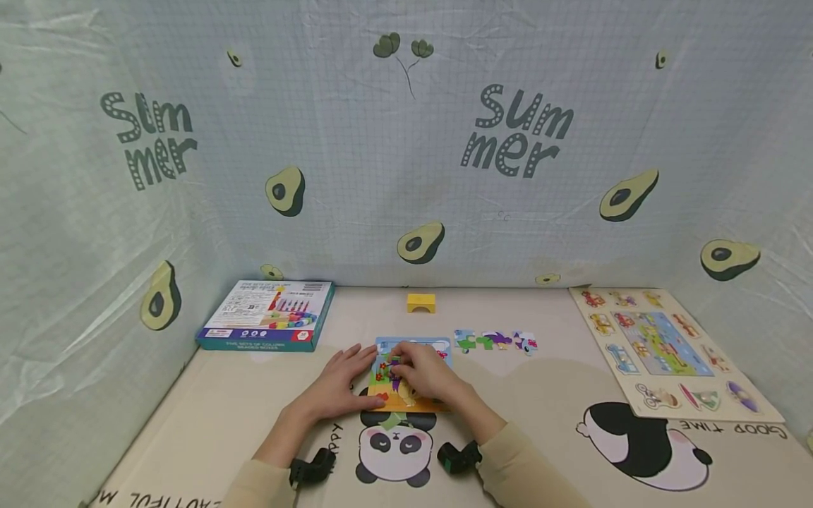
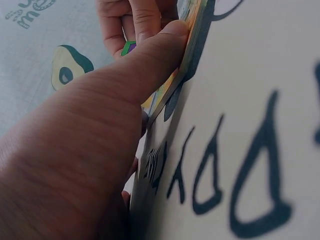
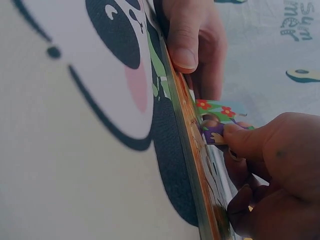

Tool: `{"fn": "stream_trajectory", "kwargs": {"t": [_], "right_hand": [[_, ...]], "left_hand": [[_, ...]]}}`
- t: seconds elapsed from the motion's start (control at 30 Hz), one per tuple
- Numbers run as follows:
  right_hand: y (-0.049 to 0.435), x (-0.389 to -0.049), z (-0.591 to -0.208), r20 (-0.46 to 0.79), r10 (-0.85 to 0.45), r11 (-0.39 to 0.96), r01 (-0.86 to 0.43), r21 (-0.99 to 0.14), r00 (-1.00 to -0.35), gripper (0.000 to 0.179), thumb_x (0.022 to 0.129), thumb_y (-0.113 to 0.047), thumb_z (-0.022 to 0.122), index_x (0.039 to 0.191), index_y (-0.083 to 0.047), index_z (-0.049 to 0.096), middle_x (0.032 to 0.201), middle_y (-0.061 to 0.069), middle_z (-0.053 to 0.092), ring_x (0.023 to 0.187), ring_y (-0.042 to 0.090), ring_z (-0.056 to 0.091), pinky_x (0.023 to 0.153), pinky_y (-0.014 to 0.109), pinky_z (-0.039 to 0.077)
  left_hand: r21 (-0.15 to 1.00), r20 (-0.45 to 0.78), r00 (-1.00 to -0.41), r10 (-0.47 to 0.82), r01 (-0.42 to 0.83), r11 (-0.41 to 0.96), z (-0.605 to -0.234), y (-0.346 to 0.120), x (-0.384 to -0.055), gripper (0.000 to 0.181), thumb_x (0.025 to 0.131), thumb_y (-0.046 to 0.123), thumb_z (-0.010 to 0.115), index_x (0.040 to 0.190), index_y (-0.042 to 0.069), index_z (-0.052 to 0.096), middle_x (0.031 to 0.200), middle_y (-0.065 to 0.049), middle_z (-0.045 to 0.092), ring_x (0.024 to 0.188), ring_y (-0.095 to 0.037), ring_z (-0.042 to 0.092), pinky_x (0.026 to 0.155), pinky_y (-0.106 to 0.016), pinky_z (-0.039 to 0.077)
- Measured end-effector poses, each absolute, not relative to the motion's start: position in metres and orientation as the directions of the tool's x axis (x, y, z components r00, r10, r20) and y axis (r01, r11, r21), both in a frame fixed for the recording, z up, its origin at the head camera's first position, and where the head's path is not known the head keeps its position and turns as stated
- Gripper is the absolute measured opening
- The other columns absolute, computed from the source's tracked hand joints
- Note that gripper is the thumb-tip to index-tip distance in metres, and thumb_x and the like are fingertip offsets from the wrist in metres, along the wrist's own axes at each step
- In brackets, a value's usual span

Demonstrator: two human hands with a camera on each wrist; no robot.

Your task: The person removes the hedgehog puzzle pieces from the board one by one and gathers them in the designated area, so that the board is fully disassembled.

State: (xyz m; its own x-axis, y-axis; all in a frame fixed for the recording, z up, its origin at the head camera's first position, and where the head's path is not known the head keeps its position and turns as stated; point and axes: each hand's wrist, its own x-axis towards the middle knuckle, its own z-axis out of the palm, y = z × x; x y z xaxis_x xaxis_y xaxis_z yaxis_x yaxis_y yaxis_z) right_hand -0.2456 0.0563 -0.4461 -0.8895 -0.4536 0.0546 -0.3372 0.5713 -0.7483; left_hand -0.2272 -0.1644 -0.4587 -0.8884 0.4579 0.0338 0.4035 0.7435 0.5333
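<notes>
A picture puzzle board (image 1: 406,406), with a blue top and an orange lower edge, lies in front of me. My left hand (image 1: 343,381) rests at its left side, fingers stretched forward; the thumb (image 2: 160,47) presses on the lower left corner. Over the board, my right hand (image 1: 427,370) pinches a puzzle piece (image 3: 215,136) between thumb and fingers. Purple and green show on the piece, with red flowers beside the purple. It stands tilted at the board's surface, and the right fingers cover part of the picture. Several loose puzzle pieces (image 1: 495,341) lie in a row to the right.
At the back left lies a flat box (image 1: 260,337) with a teal side. A yellow arch block (image 1: 421,300) stands behind the board. On the right is a large wooden puzzle board (image 1: 648,381). A patterned curtain (image 1: 356,155) encloses the table's back and sides.
</notes>
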Motion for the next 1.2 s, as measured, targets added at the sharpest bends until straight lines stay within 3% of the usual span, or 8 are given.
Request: {"fn": "stream_trajectory", "kwargs": {"t": [0.3,0.57,1.2], "right_hand": [[0.058,-0.246,-0.442,0.02,-0.449,0.554,-0.296,-0.778,-0.893,0.013,0.1,-0.012,0.065,0.112,-0.012,0.067,0.084,-0.002,0.06,0.071,0.014,0.055,0.056,0.023,0.045],[0.067,-0.247,-0.432,-0.016,-0.407,0.532,-0.223,-0.817,-0.913,0.016,0.101,-0.016,0.064,0.117,-0.017,0.067,0.094,-0.001,0.061,0.085,0.018,0.058,0.069,0.026,0.05],[0.111,-0.259,-0.424,0.057,-0.4,0.546,-0.287,-0.787,-0.915,0.013,0.097,-0.009,0.068,0.11,-0.012,0.069,0.091,-0.002,0.064,0.083,0.018,0.056,0.074,0.032,0.05]], "left_hand": [[0.54,0.034,-0.885,0.465,0.408,0.736,-0.457,-0.164,-0.228,0.093,0.082,0.056,0.077,0.154,0.01,0.043,0.158,-0.007,0.04,0.151,-0.035,0.019,0.121,-0.057,0.006],[0.536,0.017,-0.895,0.445,0.384,0.752,-0.456,-0.163,-0.227,0.094,0.081,0.057,0.077,0.155,0.012,0.042,0.159,-0.007,0.039,0.151,-0.035,0.018,0.121,-0.058,0.007],[0.526,0.032,-0.891,0.453,0.4,0.751,-0.46,-0.164,-0.228,0.096,0.08,0.06,0.076,0.155,0.011,0.042,0.159,-0.005,0.039,0.151,-0.034,0.018,0.121,-0.057,0.007]]}}
